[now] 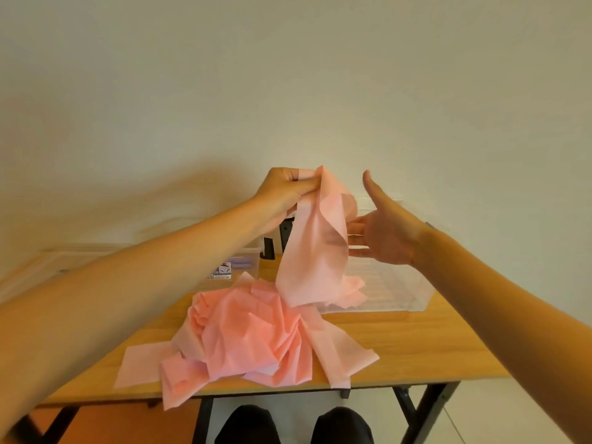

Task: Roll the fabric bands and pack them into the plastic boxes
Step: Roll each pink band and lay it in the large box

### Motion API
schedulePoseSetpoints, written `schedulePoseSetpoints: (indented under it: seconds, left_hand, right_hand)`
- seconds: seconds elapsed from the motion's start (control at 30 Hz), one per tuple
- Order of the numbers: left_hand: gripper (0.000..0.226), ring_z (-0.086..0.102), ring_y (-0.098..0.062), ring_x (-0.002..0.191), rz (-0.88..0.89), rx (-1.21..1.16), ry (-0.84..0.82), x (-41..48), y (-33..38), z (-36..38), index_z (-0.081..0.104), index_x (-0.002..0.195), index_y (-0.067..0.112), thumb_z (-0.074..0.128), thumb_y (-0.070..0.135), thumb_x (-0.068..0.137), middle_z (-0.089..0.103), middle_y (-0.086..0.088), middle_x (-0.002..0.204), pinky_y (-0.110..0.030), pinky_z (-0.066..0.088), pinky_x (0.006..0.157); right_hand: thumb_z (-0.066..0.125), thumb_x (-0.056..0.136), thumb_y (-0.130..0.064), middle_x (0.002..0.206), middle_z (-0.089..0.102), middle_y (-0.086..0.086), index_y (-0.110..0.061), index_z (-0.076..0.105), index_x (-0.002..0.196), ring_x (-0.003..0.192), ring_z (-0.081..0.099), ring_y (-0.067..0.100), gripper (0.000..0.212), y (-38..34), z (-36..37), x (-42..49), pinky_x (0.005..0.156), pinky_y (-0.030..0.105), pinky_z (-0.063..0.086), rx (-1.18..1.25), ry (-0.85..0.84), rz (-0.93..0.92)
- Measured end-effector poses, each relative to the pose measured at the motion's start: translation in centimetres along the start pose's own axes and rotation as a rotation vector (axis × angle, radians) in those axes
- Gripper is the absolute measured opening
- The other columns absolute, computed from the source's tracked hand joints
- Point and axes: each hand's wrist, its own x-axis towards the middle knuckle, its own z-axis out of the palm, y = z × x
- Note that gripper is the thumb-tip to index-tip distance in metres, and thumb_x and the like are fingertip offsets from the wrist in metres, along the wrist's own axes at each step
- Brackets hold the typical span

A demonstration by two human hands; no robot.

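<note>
Head view: the left hand (286, 187), in the centre of the frame, pinches the top end of a pink band (312, 251) between thumb and curled fingers and holds it up in the air. The band hangs down from that grip, twisted partway, and its lower end reaches the pile (250, 331) of loose pink bands heaped on the worktop (416, 341) at lower centre. One strip of the pile runs over the worktop's near edge.

The right hand (387, 232), just right of the hanging band, is spread flat, thumb up and palm turned left. Its straight fingers reach to the band's right edge, where the fabric hides their tips; whether they touch it I cannot tell.

A clear box (400, 283) stands on the worktop at centre right, behind the right hand, with some pink fabric showing through its wall. A second box (245, 264) sits at centre left behind the left forearm, with a printed label and a black latch (268, 248). Dark knees (245, 424) show below the worktop.
</note>
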Motion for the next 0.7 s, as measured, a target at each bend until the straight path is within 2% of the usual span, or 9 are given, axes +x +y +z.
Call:
schedulePoseSetpoints:
  seconds: [0.03, 0.1, 0.17, 0.2, 0.27, 0.4, 0.5, 0.6, 0.7]
  left_hand:
    - [0.013, 0.075, -0.021, 0.088, 0.022, 0.013, 0.026, -0.1, -0.1, 0.2, 0.079, 0.097, 0.01, 0.075, 0.021, 0.09, 0.078, -0.007, 0.095, -0.03, 0.058, 0.074]
    - [0.009, 0.076, -0.022, 0.091, 0.067, 0.023, 0.061, -0.3, -0.2, 0.9, 0.079, 0.091, 0.011, 0.079, 0.019, 0.086, 0.078, -0.008, 0.095, -0.034, 0.06, 0.08]
    - [0.006, 0.076, -0.021, 0.09, 0.084, 0.043, 0.083, -0.8, -0.2, 1.6, 0.08, 0.088, 0.016, 0.081, 0.019, 0.084, 0.079, -0.005, 0.093, -0.035, 0.06, 0.081]
    - [0.006, 0.076, -0.02, 0.088, 0.085, 0.062, 0.087, -1.1, -0.2, 1.9, 0.08, 0.088, 0.017, 0.082, 0.02, 0.083, 0.079, -0.004, 0.091, -0.034, 0.06, 0.079]
    - [0.011, 0.075, -0.02, 0.087, 0.07, 0.099, 0.092, -1.3, -0.1, 2.2, 0.079, 0.09, 0.014, 0.08, 0.024, 0.085, 0.079, -0.004, 0.092, -0.037, 0.06, 0.083]
    - [0.044, 0.07, -0.023, 0.096, -0.016, 0.022, -0.017, -2.5, -0.8, 1.7, 0.07, 0.116, 0.002, 0.072, 0.038, 0.092, 0.075, -0.008, 0.106, -0.044, 0.051, 0.099]
    - [0.047, 0.069, -0.022, 0.1, -0.069, -0.018, -0.222, -4.1, -3.2, 1.7, 0.064, 0.126, 0.012, 0.072, 0.04, 0.089, 0.073, -0.007, 0.11, -0.033, 0.053, 0.093]
    - [0.037, 0.069, -0.017, 0.094, -0.14, 0.025, -0.316, -5.9, -6.6, 1.7, 0.07, 0.105, 0.014, 0.081, 0.028, 0.072, 0.073, -0.001, 0.097, -0.032, 0.053, 0.092]
    - [0.009, 0.07, -0.014, 0.092, -0.184, 0.14, -0.379, -8.0, -7.1, 2.8, 0.074, 0.091, 0.014, 0.076, 0.008, 0.084, 0.075, 0.003, 0.092, -0.032, 0.052, 0.093]
  right_hand:
    - [0.055, 0.069, -0.084, 0.124, 0.072, 0.011, -0.005, 0.065, 0.128, 0.121, 0.066, 0.03, 0.099, 0.8, 0.0, 0.0, 0.109, 0.045, 0.047, -0.072, 0.02, -0.015]
    - [0.078, 0.075, -0.058, 0.125, 0.072, 0.009, -0.006, 0.061, 0.133, 0.122, 0.065, 0.032, 0.08, 2.0, 0.1, 0.2, 0.11, 0.047, 0.047, -0.164, 0.059, -0.074]
    - [0.096, 0.064, -0.028, 0.126, 0.071, 0.009, -0.006, 0.052, 0.141, 0.118, 0.067, 0.032, 0.091, 2.6, 0.1, 0.3, 0.105, 0.048, 0.052, -0.135, 0.134, -0.146]
    - [0.095, 0.064, -0.018, 0.125, 0.071, 0.009, -0.008, 0.051, 0.142, 0.115, 0.068, 0.032, 0.09, 2.7, 0.1, 0.3, 0.1, 0.048, 0.056, -0.119, 0.155, -0.204]
    - [0.085, 0.073, -0.003, 0.121, 0.072, 0.012, -0.01, 0.058, 0.135, 0.11, 0.07, 0.032, 0.068, 2.5, 0.2, -0.2, 0.09, 0.048, 0.06, -0.144, 0.188, -0.333]
    - [0.083, 0.076, 0.001, 0.125, 0.067, 0.014, -0.012, 0.046, 0.143, 0.109, 0.069, 0.033, 0.077, 1.7, 0.1, -1.2, 0.079, 0.041, 0.062, -0.01, 0.329, -0.399]
    - [0.081, 0.082, -0.004, 0.129, 0.059, 0.016, -0.016, 0.037, 0.151, 0.111, 0.066, 0.03, 0.082, 0.7, -0.1, -1.9, 0.082, 0.036, 0.06, 0.076, 0.368, -0.426]
    - [0.078, 0.087, -0.008, 0.126, 0.062, 0.013, -0.018, 0.035, 0.153, 0.108, 0.068, 0.024, 0.08, -0.4, 0.0, -2.6, 0.082, 0.033, 0.061, 0.084, 0.355, -0.454]
    - [0.076, 0.089, -0.011, 0.125, 0.064, 0.012, -0.02, 0.037, 0.152, 0.105, 0.07, 0.025, 0.075, -0.9, 0.2, -3.0, 0.078, 0.034, 0.062, 0.08, 0.363, -0.445]
